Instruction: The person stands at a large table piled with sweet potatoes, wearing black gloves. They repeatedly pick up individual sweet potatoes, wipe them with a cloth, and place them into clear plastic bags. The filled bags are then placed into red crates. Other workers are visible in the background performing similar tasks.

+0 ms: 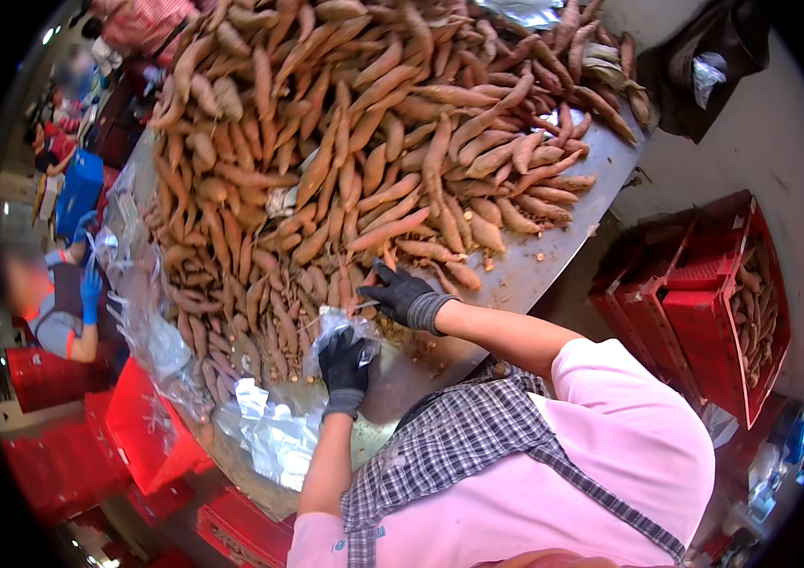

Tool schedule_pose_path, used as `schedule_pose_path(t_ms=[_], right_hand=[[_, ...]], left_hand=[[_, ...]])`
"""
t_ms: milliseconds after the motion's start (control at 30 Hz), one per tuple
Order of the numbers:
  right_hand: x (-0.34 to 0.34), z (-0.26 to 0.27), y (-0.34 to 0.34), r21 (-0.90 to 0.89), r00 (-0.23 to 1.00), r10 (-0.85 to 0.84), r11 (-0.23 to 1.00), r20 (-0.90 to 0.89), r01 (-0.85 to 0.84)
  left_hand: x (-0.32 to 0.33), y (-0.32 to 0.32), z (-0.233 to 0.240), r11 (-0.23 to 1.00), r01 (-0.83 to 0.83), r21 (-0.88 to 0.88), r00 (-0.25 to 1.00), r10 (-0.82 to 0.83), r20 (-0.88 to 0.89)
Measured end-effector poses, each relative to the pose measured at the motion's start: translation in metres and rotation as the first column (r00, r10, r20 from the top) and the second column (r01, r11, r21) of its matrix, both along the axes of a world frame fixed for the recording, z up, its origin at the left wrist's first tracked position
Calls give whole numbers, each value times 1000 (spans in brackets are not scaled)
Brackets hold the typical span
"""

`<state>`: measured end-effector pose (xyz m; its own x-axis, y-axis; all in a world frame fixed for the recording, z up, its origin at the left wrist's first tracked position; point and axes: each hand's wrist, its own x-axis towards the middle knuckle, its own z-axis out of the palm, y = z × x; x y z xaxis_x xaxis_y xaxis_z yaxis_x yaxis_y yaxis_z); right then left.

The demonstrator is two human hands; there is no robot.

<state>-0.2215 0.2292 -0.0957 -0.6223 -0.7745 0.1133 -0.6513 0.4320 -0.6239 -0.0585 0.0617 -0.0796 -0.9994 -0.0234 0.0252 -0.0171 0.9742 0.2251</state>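
My left hand, in a dark knit glove, grips a clear plastic bag near the front of a metal table. The bag looks crumpled, and its contents are hard to make out. To the right and a little farther in, my right hand, gloved alike, reaches to the edge of a large heap of sweet potatoes. Its fingers are spread around the tip of a sweet potato. A thin pale thing shows under that hand; whether it is held is unclear. Smaller sweet potatoes lie left of the bag.
Flattened plastic bags lie at the table's front left, with more plastic bags along its left edge. Red crates holding sweet potatoes stand at right. Another red crate stands at left, near a person in blue gloves.
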Motion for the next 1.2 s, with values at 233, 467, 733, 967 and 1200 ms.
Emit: schedule_pose_path(t_ms=[233,467,733,967,1200], right_hand=[[-107,35,182,-442,933,-360,840,-18,315],[-240,-5,352,-290,680,-729,668,-71,685],[-229,-13,308,-152,827,-532,846,-182,511],[-178,-11,255,-217,824,-550,829,-140,516],[-114,-13,164,-348,870,-484,834,-93,427]], left_hand=[[-69,106,52,987,140,72,955,-116,-272],[-184,249,38,696,620,362,774,-617,-139],[-253,294,-85,597,778,196,628,-744,-228],[-247,242,-43,775,354,524,881,-465,92],[-209,147,-14,821,114,560,863,-361,354]])
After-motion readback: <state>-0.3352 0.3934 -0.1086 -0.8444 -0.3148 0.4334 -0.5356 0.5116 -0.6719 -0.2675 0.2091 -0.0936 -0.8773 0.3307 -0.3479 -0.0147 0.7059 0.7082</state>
